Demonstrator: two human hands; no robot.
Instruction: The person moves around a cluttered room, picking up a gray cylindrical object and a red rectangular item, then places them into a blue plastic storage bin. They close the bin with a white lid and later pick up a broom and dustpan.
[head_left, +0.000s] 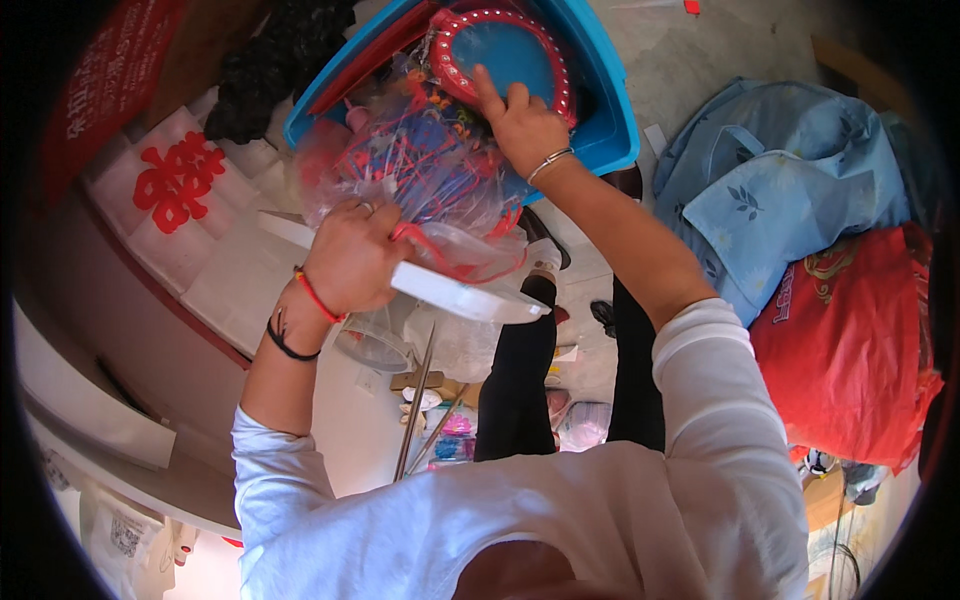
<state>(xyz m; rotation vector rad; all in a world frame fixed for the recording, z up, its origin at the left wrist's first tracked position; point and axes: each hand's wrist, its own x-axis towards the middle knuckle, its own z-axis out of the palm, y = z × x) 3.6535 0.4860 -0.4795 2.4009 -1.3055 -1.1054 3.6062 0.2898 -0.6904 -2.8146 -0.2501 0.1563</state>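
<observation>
My left hand (360, 255) is closed on the gathered top of a clear plastic bag (427, 172) with red cord handles, which holds many small colourful items. A long white box-like strip (469, 292) passes beneath that hand; whether the hand also grips it, I cannot tell. My right hand (525, 124) reaches over a blue plastic tub (626, 112), its fingers on or just above a round red-rimmed drum-like object (442, 56) with silvery studs. The bag lies partly over the tub's near left side. A dark red flat piece (375, 56) leans inside the tub.
White foam-like blocks (225, 255) with a red cut-out character (180, 180) stand at left, beside a black plastic bag (262, 82). At right lie a light blue leaf-patterned cloth bag (780, 195) and a red bag (847, 345). Metal rods (416, 405) lean near my legs.
</observation>
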